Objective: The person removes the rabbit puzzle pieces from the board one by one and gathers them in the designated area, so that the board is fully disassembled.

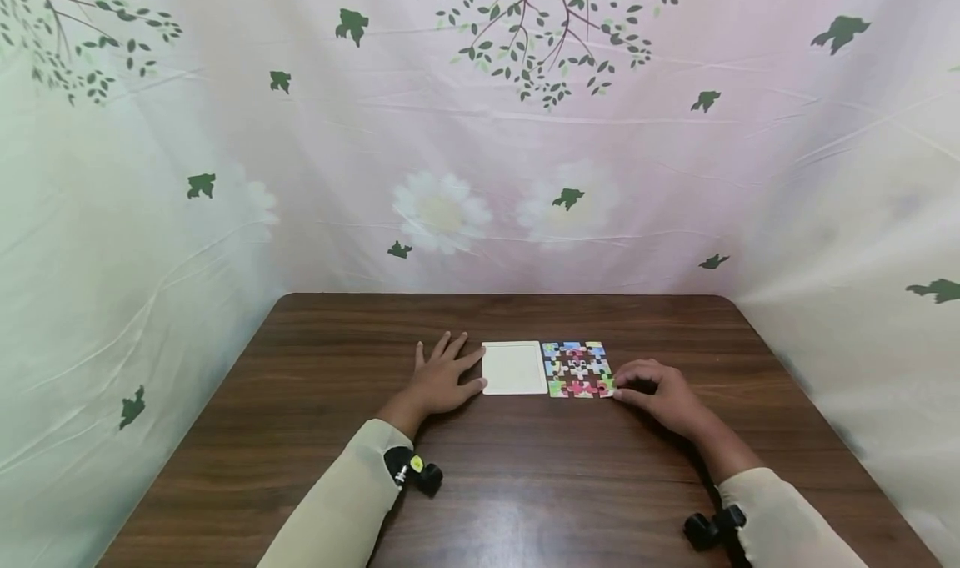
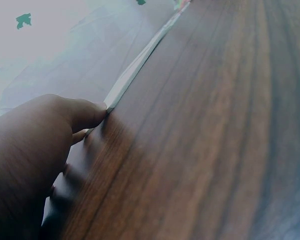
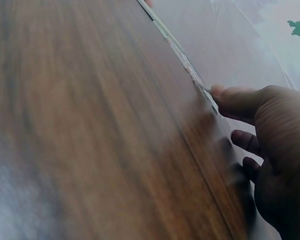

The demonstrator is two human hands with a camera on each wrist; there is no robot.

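Observation:
A square white puzzle tray [image 1: 514, 368] with a raised rim lies flat on the brown wooden table. Against its right side sits a colourful jigsaw puzzle [image 1: 556, 387], with dark gaps of table showing around its middle piece. My left hand [image 1: 442, 382] is spread, thumb and forefinger touching the tray's left edge; the left wrist view shows the thumb [image 2: 92, 114] at the near corner. At the puzzle's near right corner, my right hand [image 1: 660, 394] pinches a corner puzzle piece [image 1: 606, 388] between bent fingers and thumb. The right wrist view has that thumb [image 3: 234, 100] at the puzzle's edge.
The wooden table [image 1: 517, 468] reaches back to a hanging cloth [image 1: 510, 151] printed with leaves and flowers, which also encloses both sides. Black wrist cameras are strapped over the left sleeve [image 1: 337, 493] and the right sleeve [image 1: 787, 518].

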